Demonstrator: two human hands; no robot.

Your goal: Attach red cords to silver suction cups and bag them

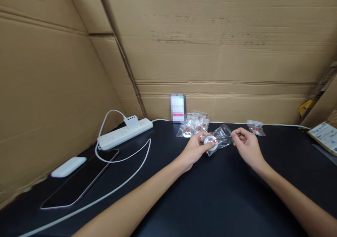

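Cardboard panels (pixel 210 61) stand behind and to the left of a black tabletop (pixel 163 202). Left hand (pixel 196 148): gripping a round silver disc (pixel 209 141), thumb pressed on its face, near the middle of the far half of the table. Right hand (pixel 246 146): thumb and forefinger pinched on the edge of a clear plastic bag (pixel 224 132), which stretches between the two hands. Red marking shows at the disc's right side; cannot tell whether the disc lies inside the bag or against it.

Just beyond the left hand: a cluster of clear packets (pixel 196 122) with red print, at least one containing a round silver piece. Behind these, a screen device (pixel 177 108), upright near the back panel, display pixelated. Single packet (pixel 255 128), also red-printed, beyond the right hand and apart from the cluster.

Left side: white power strip (pixel 123 136) with a charger (pixel 131 122) plugged in; white cable (pixel 131 179) looping from it across the table; dark tablet (pixel 81 181), lying flat; white rounded case (pixel 68 167) beside it. Far right: labelled package (pixel 325 137).
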